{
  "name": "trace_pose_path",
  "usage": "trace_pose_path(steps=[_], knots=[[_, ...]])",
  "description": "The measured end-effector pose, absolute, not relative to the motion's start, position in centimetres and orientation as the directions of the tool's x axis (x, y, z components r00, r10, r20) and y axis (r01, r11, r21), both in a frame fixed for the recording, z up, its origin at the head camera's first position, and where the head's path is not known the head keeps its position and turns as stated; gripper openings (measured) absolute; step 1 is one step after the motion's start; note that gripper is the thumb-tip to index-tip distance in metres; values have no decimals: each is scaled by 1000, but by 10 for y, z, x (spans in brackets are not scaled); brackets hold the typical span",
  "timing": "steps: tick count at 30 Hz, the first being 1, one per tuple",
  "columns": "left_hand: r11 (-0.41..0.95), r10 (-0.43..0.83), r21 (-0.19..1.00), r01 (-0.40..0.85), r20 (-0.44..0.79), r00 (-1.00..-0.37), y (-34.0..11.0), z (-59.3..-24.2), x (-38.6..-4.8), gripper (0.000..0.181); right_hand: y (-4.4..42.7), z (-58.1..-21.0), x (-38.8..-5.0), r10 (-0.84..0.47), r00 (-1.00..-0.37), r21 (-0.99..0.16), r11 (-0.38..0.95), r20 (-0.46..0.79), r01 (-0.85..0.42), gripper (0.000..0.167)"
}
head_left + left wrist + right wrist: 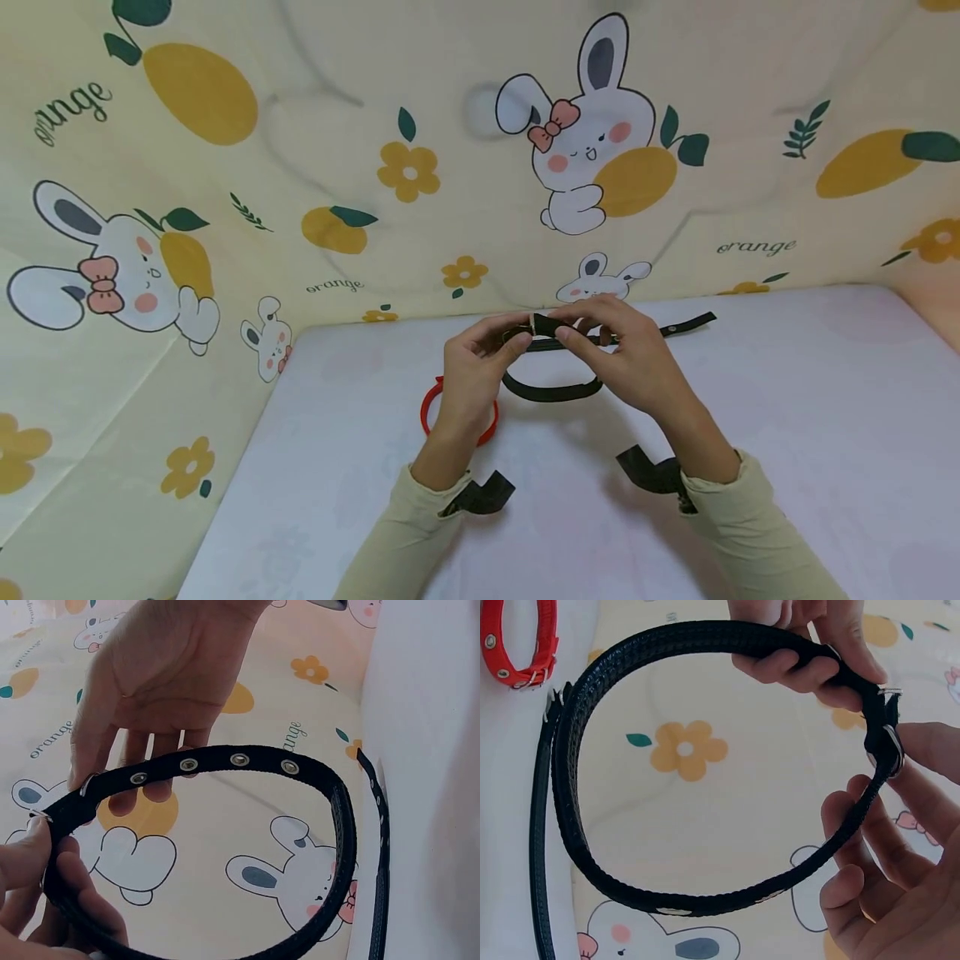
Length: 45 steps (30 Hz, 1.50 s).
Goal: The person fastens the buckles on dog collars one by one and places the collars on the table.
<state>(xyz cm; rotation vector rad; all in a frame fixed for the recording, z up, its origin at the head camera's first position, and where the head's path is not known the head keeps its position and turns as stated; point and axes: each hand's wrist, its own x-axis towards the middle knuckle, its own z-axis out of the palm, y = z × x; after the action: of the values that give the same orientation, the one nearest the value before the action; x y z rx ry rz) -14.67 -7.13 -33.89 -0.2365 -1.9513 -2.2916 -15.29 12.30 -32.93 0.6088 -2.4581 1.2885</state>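
Observation:
A black collar [551, 393] with metal-rimmed holes is held up as a closed loop between both hands. My left hand [471, 367] pinches it by the buckle [39, 817], and its other fingers curl under the band. The right hand [628, 354] grips the strap close by, with thumb and finger near a metal ring [892, 746]. In the left wrist view, a row of eyelets [238, 760] runs along the upper band. How far the strap end passes through the buckle cannot be told.
A red collar [429, 408] lies on the white table [337, 483], partly behind the left forearm. Farther back lies another black strap [686, 325] with eyelets, partly hidden by the right hand. A patterned cloth [420, 83] rises behind the table.

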Motion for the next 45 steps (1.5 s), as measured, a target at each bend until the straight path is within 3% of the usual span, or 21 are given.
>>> trace_pose_path(steps=[15, 20, 29, 35, 45], knots=[[-65, 78, 957, 283, 287, -955, -70, -343, -145, 30, 118, -331, -150, -272, -871, -717, 494, 408, -491, 21], [-132, 32, 942, 309, 315, -948, -70, -343, -146, 28, 116, -331, -150, -268, -855, -693, 503, 443, -517, 22], [-245, -18, 936, 254, 257, -966, -71, -340, -146, 32, 117, -331, -152, -250, -864, -680, 538, 436, -499, 27], [-257, -5, 930, 263, 271, -963, -71, -342, -145, 33, 118, -333, -150, -251, -888, -701, 546, 386, -459, 29], [-255, 24, 947, 194, 207, -978, -75, -340, -148, 34, 118, -330, -149, -276, -859, -695, 506, 431, -511, 26]])
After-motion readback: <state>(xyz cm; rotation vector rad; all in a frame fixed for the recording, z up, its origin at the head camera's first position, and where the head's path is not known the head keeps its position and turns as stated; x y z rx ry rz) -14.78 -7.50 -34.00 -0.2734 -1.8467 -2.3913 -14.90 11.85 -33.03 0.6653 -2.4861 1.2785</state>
